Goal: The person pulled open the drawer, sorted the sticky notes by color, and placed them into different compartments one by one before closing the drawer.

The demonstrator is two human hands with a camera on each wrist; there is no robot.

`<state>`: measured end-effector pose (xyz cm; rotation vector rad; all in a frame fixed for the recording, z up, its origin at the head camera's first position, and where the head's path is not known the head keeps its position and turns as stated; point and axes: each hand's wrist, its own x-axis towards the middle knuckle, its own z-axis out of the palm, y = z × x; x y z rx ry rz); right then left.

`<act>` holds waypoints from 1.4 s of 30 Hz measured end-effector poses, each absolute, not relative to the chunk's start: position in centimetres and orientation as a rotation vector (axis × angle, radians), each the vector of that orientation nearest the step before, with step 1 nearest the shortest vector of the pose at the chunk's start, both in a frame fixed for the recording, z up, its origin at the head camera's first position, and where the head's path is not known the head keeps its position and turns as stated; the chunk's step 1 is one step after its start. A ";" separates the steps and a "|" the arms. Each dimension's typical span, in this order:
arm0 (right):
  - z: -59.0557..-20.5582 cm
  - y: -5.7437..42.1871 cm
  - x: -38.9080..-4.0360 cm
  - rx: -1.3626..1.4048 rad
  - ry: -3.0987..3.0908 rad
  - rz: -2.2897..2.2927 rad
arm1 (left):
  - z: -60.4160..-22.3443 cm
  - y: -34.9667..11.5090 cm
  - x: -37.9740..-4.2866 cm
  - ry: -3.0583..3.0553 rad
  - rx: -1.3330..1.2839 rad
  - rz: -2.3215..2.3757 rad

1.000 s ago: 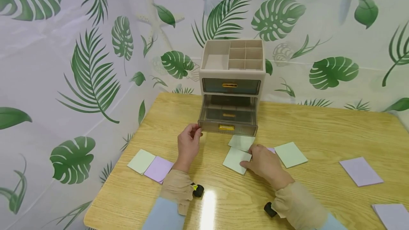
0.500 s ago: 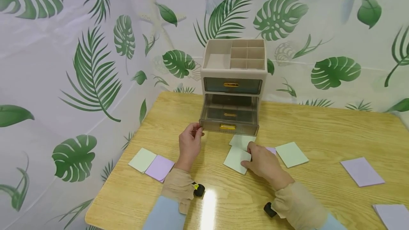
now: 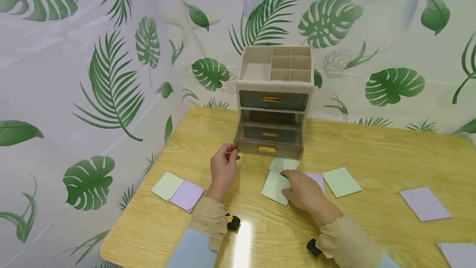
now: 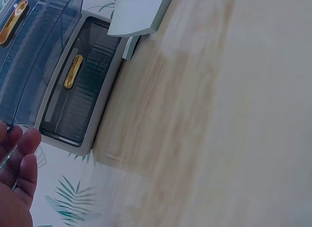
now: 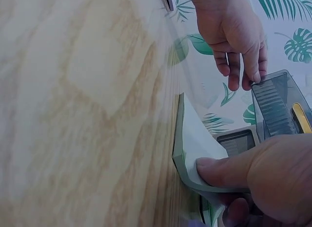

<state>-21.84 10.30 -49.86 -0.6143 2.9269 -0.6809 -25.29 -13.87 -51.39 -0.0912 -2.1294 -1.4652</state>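
Note:
A beige desktop drawer organizer point(image 3: 275, 83) stands at the back of the table with its smoky middle drawer point(image 3: 247, 147) pulled out. My left hand point(image 3: 224, 171) pinches that drawer's front left corner between thumb and fingers. My right hand point(image 3: 308, 193) pinches the right side of a pale green sticky note pad point(image 3: 274, 188), just in front of the drawer. In the right wrist view the thumb lies on top of the pad, which bends up at the held end, with fingers underneath. Another green pad point(image 3: 283, 164) lies behind it, partly under the drawer's front in the head view.
A purple pad point(image 3: 317, 179) and a green pad point(image 3: 342, 182) lie right of my right hand. Further right are two purple pads, one at mid-table point(image 3: 425, 204). A green pad point(image 3: 167, 186) and a purple pad point(image 3: 187, 195) lie side by side on the left.
My right hand has shifted its fingers slightly left over the green sticky note pad, showing more of the purple pad behind it. The left hand keeps its hold on the drawer corner.

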 end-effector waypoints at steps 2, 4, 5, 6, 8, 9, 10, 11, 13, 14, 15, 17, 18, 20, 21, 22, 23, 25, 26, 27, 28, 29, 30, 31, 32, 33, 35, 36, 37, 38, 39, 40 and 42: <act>-49.7 10.2 -21.8 -0.618 2.925 -0.697 | -51.3 -13.9 -25.3 -2.131 -0.085 -1.472; -49.7 10.2 -21.8 -0.617 2.942 -0.708 | -51.3 -13.9 -25.3 -2.140 -0.073 -1.474; -49.6 10.2 -21.7 -0.624 2.958 -0.717 | -51.3 -13.9 -25.4 -2.141 -0.072 -1.475; -49.7 10.2 -21.6 -0.638 2.977 -0.729 | -51.3 -13.9 -25.3 -2.144 -0.070 -1.475; -49.8 10.2 -21.5 -0.682 3.024 -0.752 | -51.3 -13.9 -25.3 -2.149 -0.065 -1.474; -49.9 10.2 -21.4 -0.707 3.045 -0.765 | -51.3 -13.9 -25.3 -2.149 -0.064 -1.469; -49.9 10.2 -21.4 -0.730 3.062 -0.783 | -51.3 -13.9 -25.3 -2.151 -0.061 -1.467; -49.9 10.2 -21.3 -0.742 3.071 -0.797 | -51.4 -13.9 -25.3 -2.155 -0.057 -1.466; -49.9 10.1 -21.3 -0.735 3.065 -0.818 | -51.5 -13.9 -25.2 -2.163 -0.046 -1.464; -49.8 10.1 -21.3 -0.719 3.050 -0.824 | -51.5 -13.9 -25.2 -2.165 -0.042 -1.462; -49.8 10.1 -21.3 -0.698 3.031 -0.831 | -51.6 -13.9 -25.2 -2.168 -0.038 -1.462; -49.5 10.0 -21.4 -0.645 2.993 -0.830 | -51.6 -13.9 -25.2 -2.174 -0.034 -1.458; -49.4 10.0 -21.4 -0.627 2.975 -0.832 | -51.6 -13.9 -25.2 -2.173 -0.036 -1.455; -49.1 10.1 -21.5 -0.610 2.951 -0.845 | -51.6 -13.9 -25.2 -2.168 -0.044 -1.448; -49.0 10.1 -21.5 -0.612 2.947 -0.854 | -51.6 -13.9 -25.2 -2.165 -0.046 -1.445; -48.8 10.2 -21.5 -0.614 2.943 -0.864 | -51.5 -13.9 -25.2 -2.163 -0.049 -1.443; -48.7 10.2 -21.4 -0.619 2.938 -0.874 | -51.5 -13.9 -25.1 -2.161 -0.052 -1.442; -48.3 10.3 -21.4 -0.637 2.926 -0.909 | -51.5 -13.9 -25.1 -2.162 -0.054 -1.446; -48.0 10.4 -21.3 -0.647 2.922 -0.925 | -51.5 -13.9 -25.2 -2.163 -0.053 -1.449; -47.8 10.4 -21.2 -0.653 2.919 -0.939 | -51.4 -13.9 -25.2 -2.165 -0.051 -1.450; -47.6 10.5 -21.2 -0.658 2.911 -0.957 | -51.4 -13.9 -25.2 -2.166 -0.050 -1.450; -47.3 10.5 -21.1 -0.665 2.909 -0.970 | -51.4 -13.9 -25.2 -2.167 -0.049 -1.452; -46.9 10.6 -21.0 -0.679 2.908 -0.983 | -51.3 -13.9 -25.2 -2.168 -0.046 -1.453; -46.6 10.6 -20.9 -0.693 2.907 -0.998 | -51.3 -13.9 -25.2 -2.168 -0.044 -1.455; -46.3 10.6 -20.9 -0.701 2.907 -1.013 | -51.3 -13.9 -25.2 -2.169 -0.043 -1.455; -46.0 10.6 -20.8 -0.710 2.905 -1.031 | -51.3 -13.9 -25.2 -2.170 -0.043 -1.456; -45.3 10.7 -20.8 -0.738 2.892 -1.079 | -51.2 -13.9 -25.1 -2.171 -0.045 -1.458; -45.0 10.7 -20.8 -0.750 2.886 -1.102 | -51.2 -13.9 -25.1 -2.172 -0.046 -1.458; -44.8 10.7 -20.8 -0.759 2.879 -1.126 | -51.2 -13.9 -25.1 -2.173 -0.047 -1.458; -44.5 10.8 -20.8 -0.761 2.875 -1.145 | -51.2 -13.9 -25.1 -2.174 -0.049 -1.455; -44.3 10.8 -20.9 -0.769 2.870 -1.164 | -51.2 -13.9 -25.2 -2.174 -0.050 -1.453; -44.1 10.9 -20.9 -0.771 2.867 -1.182 | -51.2 -13.9 -25.1 -2.173 -0.053 -1.448; -43.7 10.9 -21.0 -0.769 2.846 -1.231 | -51.2 -13.9 -25.2 -2.169 -0.059 -1.445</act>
